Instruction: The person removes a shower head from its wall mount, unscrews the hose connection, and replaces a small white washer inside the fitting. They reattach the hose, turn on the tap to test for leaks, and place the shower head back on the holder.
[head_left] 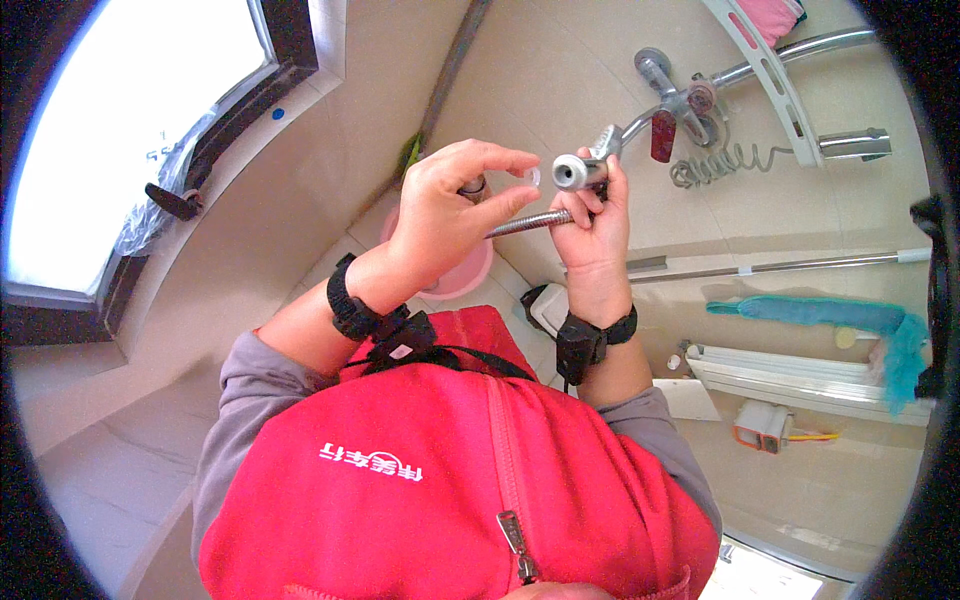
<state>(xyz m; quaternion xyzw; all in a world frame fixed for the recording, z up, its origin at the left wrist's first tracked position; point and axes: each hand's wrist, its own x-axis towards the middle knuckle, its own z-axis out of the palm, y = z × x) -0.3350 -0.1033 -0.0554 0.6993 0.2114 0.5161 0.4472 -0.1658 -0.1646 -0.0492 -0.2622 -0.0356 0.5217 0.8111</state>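
My left hand (440,215) pinches a small whitish ring (532,177) between thumb and forefinger. A metal piece (472,187) shows behind those fingers; whether the hand holds it too I cannot tell. Just to the right, my right hand (595,225) is closed around a chrome fitting (572,173), its round holed end turned toward the ring, a small gap apart. A ribbed metal hose (530,222) runs from beside the right hand's fingers to behind my left wrist. Black straps with small boxes sit on both wrists.
A wall tap (680,108) with a red-brown lever stands beyond my right hand, below a white rack (770,80). Under my arms is a pink basin (465,272). A pole (780,266), a teal cloth (820,312) and white panels (790,375) lie at right. A window (120,130) is at left.
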